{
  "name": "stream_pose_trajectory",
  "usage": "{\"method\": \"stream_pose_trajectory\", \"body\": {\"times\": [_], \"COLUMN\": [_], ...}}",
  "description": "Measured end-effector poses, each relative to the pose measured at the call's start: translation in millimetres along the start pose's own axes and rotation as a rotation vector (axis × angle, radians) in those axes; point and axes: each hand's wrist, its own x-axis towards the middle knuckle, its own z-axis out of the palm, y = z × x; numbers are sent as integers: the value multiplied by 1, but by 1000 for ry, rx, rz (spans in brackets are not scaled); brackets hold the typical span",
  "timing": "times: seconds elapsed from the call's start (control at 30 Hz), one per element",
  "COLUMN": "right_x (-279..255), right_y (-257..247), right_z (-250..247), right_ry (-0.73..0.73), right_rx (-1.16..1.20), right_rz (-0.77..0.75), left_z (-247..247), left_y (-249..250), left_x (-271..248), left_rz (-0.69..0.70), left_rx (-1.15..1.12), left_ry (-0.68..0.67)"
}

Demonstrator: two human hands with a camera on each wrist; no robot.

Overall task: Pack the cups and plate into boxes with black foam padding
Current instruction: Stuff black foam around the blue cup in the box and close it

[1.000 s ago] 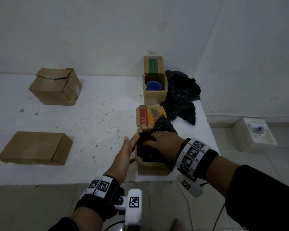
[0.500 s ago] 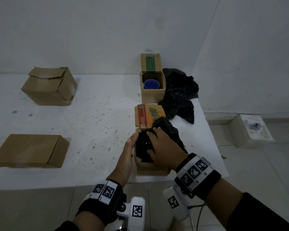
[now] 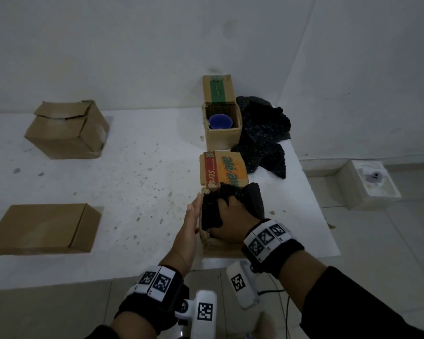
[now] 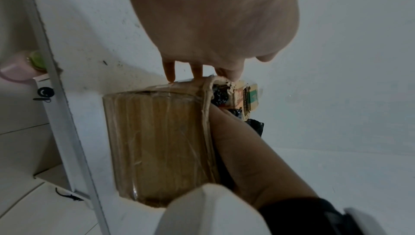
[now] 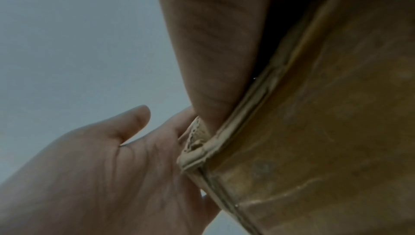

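A small cardboard box stands at the table's front edge, its orange printed flap folded back. Black foam fills its top. My right hand presses down on the foam, fingers spread and dug into it, and a fold of foam rises beside the hand. My left hand lies flat with straight fingers against the box's left side. In the right wrist view the left hand touches the box corner. Behind stands a second open box with a blue cup inside.
A pile of loose black foam lies right of the two boxes, near the table's right edge. Two closed cardboard boxes sit at the left of the white table. A white block stands on the floor.
My right hand has drawn back toward me over the foam and its fingers have sunk deeper into it. The left hand stays against the box's left side.
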Motion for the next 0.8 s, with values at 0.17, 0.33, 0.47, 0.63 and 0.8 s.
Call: {"method": "stream_pose_trajectory", "body": {"times": [0.17, 0.33, 0.47, 0.63, 0.8], "right_x": [-12, -8, -7, -25, -21], "right_y": [-12, -7, -6, 5, 3], "right_z": [1, 22, 9, 10, 23], "right_ry": [279, 99, 52, 475, 332], "right_rx": [-173, -111, -13, -131, -267], "right_rz": [-162, -214, -224, -160, 21], "left_z": [-3, -8, -7, -8, -10], "left_y": [2, -2, -3, -4, -6], "left_x": [-2, 2, 1, 2, 2], "left_rz": [1, -15, -14, 13, 2], "left_rx": [-3, -17, -23, 56, 46], "left_ry": [-17, -52, -60, -53, -70]}}
